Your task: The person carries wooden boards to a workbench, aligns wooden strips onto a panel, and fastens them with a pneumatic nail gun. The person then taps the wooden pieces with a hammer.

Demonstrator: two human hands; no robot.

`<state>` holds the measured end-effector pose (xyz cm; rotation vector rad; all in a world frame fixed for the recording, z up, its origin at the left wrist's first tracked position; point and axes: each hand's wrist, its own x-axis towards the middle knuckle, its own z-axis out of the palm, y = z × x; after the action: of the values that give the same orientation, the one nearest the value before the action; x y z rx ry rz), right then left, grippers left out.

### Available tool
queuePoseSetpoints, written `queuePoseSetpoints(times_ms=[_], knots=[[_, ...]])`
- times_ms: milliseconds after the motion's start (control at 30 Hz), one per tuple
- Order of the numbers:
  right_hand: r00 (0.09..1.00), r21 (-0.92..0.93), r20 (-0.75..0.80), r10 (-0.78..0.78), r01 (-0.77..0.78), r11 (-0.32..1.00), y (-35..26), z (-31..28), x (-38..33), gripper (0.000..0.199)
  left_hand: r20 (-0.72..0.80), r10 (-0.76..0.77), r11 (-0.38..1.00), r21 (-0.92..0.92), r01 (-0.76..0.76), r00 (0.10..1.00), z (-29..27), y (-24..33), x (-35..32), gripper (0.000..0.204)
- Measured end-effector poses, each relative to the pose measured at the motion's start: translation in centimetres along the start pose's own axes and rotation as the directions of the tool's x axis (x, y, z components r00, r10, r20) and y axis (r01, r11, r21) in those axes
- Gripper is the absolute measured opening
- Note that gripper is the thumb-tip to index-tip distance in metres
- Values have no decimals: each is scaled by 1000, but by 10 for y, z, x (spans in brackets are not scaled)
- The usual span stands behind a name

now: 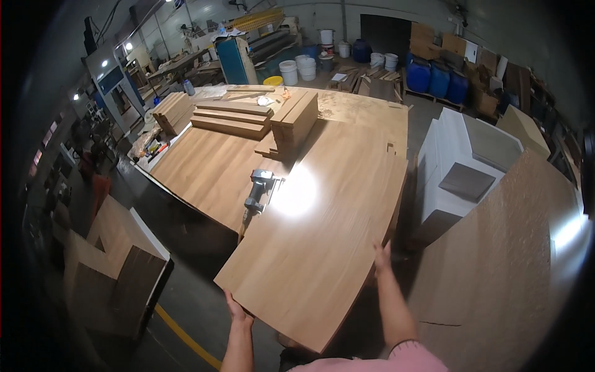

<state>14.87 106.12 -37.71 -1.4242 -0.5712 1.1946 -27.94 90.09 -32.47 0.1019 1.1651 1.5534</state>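
Note:
A long wood-grain panel (316, 248) stretches from close to my body onto the workbench, with a bright patch of light on it. At its near left corner, my left hand (237, 307) is closed on the edge, fingers partly hidden beneath. My right hand (382, 255) grips the right edge farther along, its fingers partly out of sight. A nail gun (258, 191) lies beside the panel's left edge, on another wood-grain panel (204, 167). Beyond it stands a stack of wood pieces (296, 121), next to several stacked strips (230, 118).
Left, on the floor, stands a wooden piece with dark sides (118, 273). White cabinet-like units (465, 167) and a large board (496, 266) flank my right side. Blue barrels (437, 80) and white buckets (297, 69) stand at the back. A yellow line (186, 338) marks the floor.

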Motion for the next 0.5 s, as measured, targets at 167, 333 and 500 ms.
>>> queuePoseSetpoints(times_ms=[167, 333, 500], knots=[[994, 54, -87, 61, -56, 997, 34, -3, -141, 91, 62, -50, 997, 61, 46, 997, -43, -10, 14, 79], [986, -39, -35, 165, -167, 985, 57, -1, -231, 90, 143, -72, 994, 89, 60, 987, -52, 27, 32, 64], [979, 63, -61, 194, -190, 980, 61, 24, -274, 77, 64, -34, 936, 351, 10, 997, -49, 42, 43, 81]])
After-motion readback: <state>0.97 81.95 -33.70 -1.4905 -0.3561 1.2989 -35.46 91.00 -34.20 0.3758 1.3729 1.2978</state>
